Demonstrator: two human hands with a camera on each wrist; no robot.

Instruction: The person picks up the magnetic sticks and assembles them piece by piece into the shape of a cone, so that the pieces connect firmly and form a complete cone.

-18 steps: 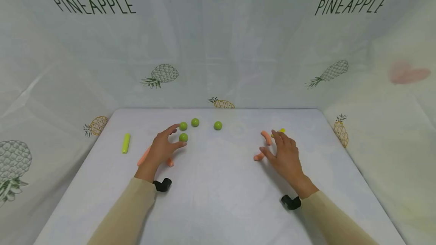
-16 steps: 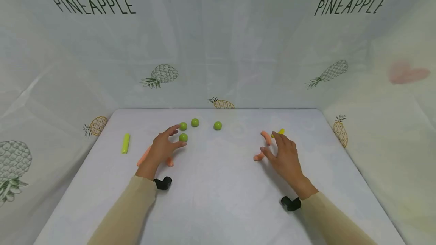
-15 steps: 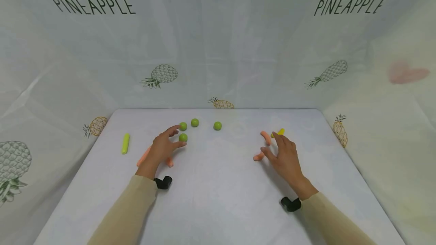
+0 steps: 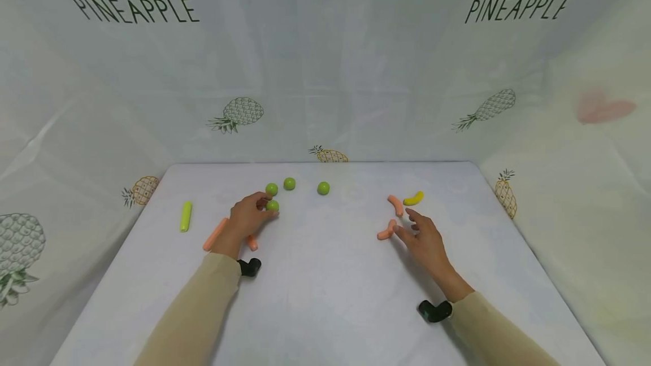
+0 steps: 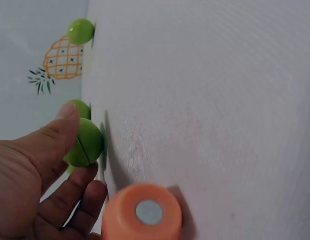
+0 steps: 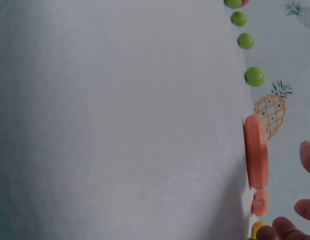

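My left hand (image 4: 249, 217) pinches a small green ball (image 4: 272, 206) between thumb and fingers; in the left wrist view a seam runs across that ball (image 5: 88, 142). Just behind it sits another green ball (image 4: 272, 189). Partly under the left wrist lie a straight coral stick (image 4: 216, 234) and a second coral piece (image 4: 252, 243); a pale disc shows in the end of a coral piece (image 5: 142, 212). My right hand (image 4: 424, 244) hovers with loosely bent, spread fingers, holding nothing. Beside its fingertips are two curved coral pieces, one nearer (image 4: 387, 230) and one farther (image 4: 395, 205).
A curved yellow piece (image 4: 413, 199) lies beyond the right hand. Two more green balls, one left (image 4: 289, 183) and one right (image 4: 323, 188), sit near the back edge. A yellow-green stick (image 4: 185, 216) lies far left. A pineapple-print curtain (image 4: 325, 72) surrounds the white table (image 4: 325, 298).
The left thumb and fingers have come together on the green ball. My right hand has drawn back slightly toward me, uncovering the yellow piece.
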